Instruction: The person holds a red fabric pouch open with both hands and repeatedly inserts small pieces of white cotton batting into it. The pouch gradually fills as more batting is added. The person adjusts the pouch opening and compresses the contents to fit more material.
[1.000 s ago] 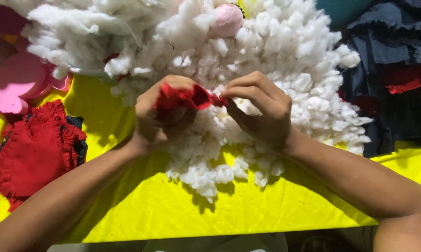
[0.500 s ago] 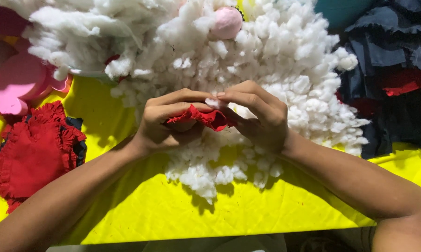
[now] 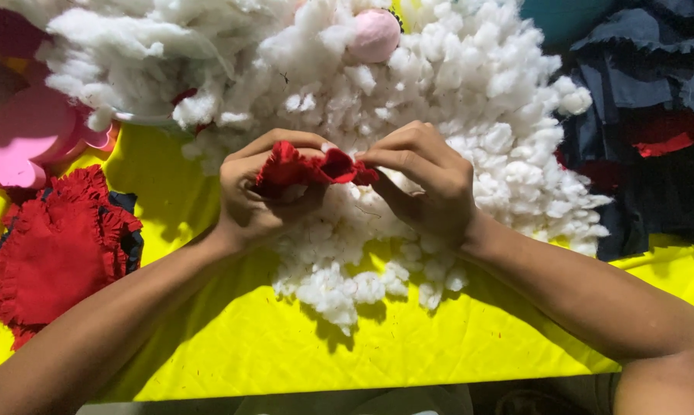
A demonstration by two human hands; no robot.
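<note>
A small red frilled fabric piece is pinched between both of the person's hands, held just above a large heap of white fluffy stuffing. Its long axis runs left to right, from one grip to the other. The left hand cups the bunched, thicker end from below and behind, fingers curled shut around it; the right hand has its fingertips closed on the narrower end, thumb and forefinger meeting on the cloth. Both grips touch the piece, so neither hand is the nearer; the bulk of the fabric sits toward the left hand.

Under the hands and the stuffing lies a bright yellow cloth spread over the table, creased, with a bare stretch near the person. To the left, well apart from the hands, rests a stack of red ruffled fabric pieces, with a pink plastic shape beyond it. A pale pink ball sits on top of the stuffing at the far side. To the right lies a pile of dark blue ruffled fabric with a strip of red showing in it.
</note>
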